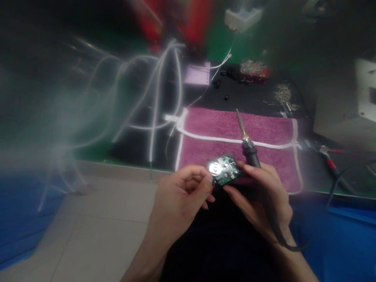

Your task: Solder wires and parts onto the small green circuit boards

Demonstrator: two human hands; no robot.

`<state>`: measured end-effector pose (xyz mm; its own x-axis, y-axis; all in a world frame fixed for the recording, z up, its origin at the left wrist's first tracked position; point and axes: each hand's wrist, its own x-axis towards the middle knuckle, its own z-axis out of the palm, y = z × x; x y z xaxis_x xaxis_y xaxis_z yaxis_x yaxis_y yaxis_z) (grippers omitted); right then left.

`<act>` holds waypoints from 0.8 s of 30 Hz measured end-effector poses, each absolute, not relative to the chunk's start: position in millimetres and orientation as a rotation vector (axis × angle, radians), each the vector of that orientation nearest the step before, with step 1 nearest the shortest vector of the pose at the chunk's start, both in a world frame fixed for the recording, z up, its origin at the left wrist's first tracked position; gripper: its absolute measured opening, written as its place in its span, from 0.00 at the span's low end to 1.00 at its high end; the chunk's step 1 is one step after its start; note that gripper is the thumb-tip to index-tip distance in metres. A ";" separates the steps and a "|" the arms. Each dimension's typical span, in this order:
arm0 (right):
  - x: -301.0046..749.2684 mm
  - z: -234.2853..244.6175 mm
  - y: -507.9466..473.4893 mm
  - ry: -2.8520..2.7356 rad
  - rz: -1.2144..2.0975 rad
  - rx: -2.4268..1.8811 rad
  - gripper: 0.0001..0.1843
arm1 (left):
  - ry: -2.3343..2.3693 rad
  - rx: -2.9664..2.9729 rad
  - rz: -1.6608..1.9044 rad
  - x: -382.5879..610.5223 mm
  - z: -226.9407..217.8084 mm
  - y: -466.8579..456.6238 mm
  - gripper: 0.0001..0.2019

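Note:
A small green circuit board (pixel 227 170) with a bright round part on its left is held up in front of my body. My left hand (pixel 188 192) is closed, thumb and index finger pinched at the board's left corner; a tiny dark and pinkish bit shows by the fingertips, too small to name. With its thumb and fingers, my right hand (pixel 261 192) grips the board's right edge. The same hand also carries a soldering iron (pixel 249 150), its metal tip pointing up and away, its black cord trailing over the wrist.
Beneath the hands lies a purple towel (pixel 211 123) with a white cable (pixel 217 139) across it. More white cables loop at left. Behind are a lilac notepad (pixel 197 74), a box of metal pins (pixel 254 68) and a loose pin pile (pixel 283 96). Red-handled cutters (pixel 331 162) lie at right.

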<state>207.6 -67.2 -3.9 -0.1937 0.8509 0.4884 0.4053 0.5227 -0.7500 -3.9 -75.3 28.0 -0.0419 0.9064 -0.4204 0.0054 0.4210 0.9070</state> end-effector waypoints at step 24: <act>210.0 -3.2 -70.7 -1.774 0.614 -1.069 0.39 | 1.531 0.950 0.946 1.0 20.3 -84.5 0.03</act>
<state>210.0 -70.7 -3.2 -0.1744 0.8684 0.4641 0.3960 0.4934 -0.7744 1.0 -84.5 20.3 -0.1323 0.9242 -0.3583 0.0925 0.3715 0.9238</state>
